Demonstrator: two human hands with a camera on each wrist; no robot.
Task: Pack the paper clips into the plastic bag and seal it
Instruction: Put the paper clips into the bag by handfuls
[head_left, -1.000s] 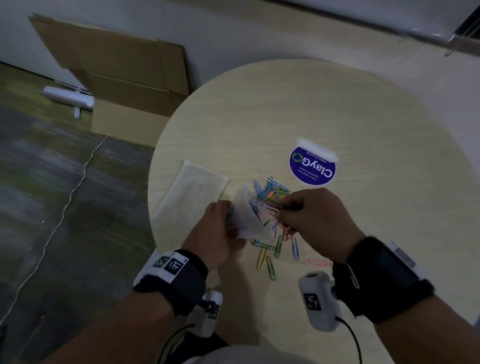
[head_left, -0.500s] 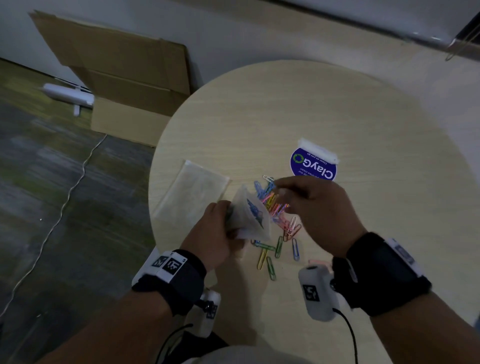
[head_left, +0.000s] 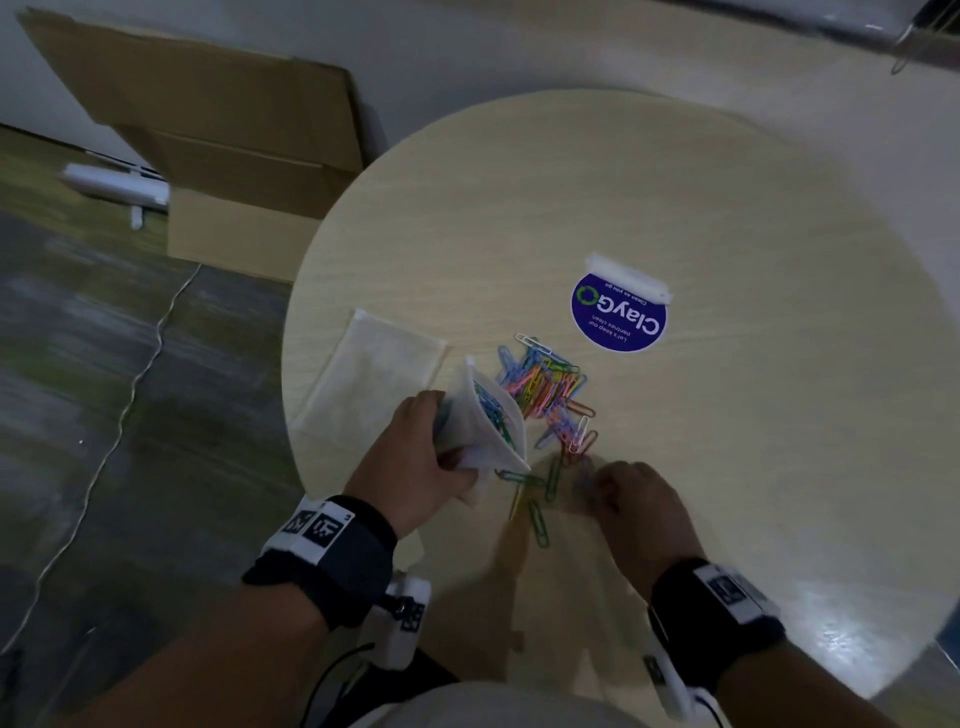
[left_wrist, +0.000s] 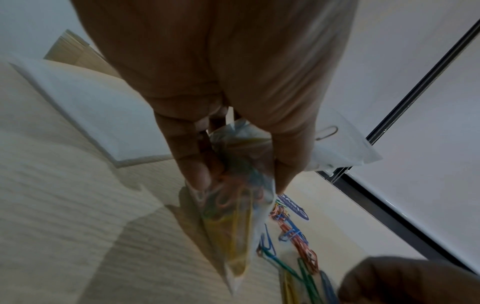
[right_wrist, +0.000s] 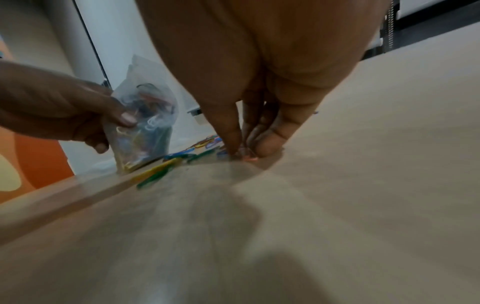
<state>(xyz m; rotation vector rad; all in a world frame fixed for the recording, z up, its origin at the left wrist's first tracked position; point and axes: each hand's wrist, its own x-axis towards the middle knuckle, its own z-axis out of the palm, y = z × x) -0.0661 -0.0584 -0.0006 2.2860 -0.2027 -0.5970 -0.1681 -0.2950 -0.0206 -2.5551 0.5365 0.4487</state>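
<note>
A clear plastic bag (head_left: 491, 415) with several coloured paper clips inside stands mouth-up, and my left hand (head_left: 415, 457) grips it around the lower half. In the left wrist view my fingers (left_wrist: 192, 164) and thumb squeeze the bag (left_wrist: 233, 205). A pile of loose paper clips (head_left: 545, 389) lies on the round table (head_left: 727, 467) just right of the bag, with several more (head_left: 535, 499) nearer me. My right hand (head_left: 592, 480) is down on the tabletop. Its fingertips (right_wrist: 233, 148) and thumb pinch a pink clip (right_wrist: 249, 158) against the wood.
A flat stack of spare clear bags (head_left: 374, 374) lies left of the held bag near the table edge. A blue round sticker (head_left: 618, 312) is behind the pile. A cardboard box (head_left: 234, 156) and a cable (head_left: 130, 405) are on the floor to the left.
My right hand left the bag's mouth and came back toward me, down onto the loose clips at the near side. The left hand still holds the bag in the same place.
</note>
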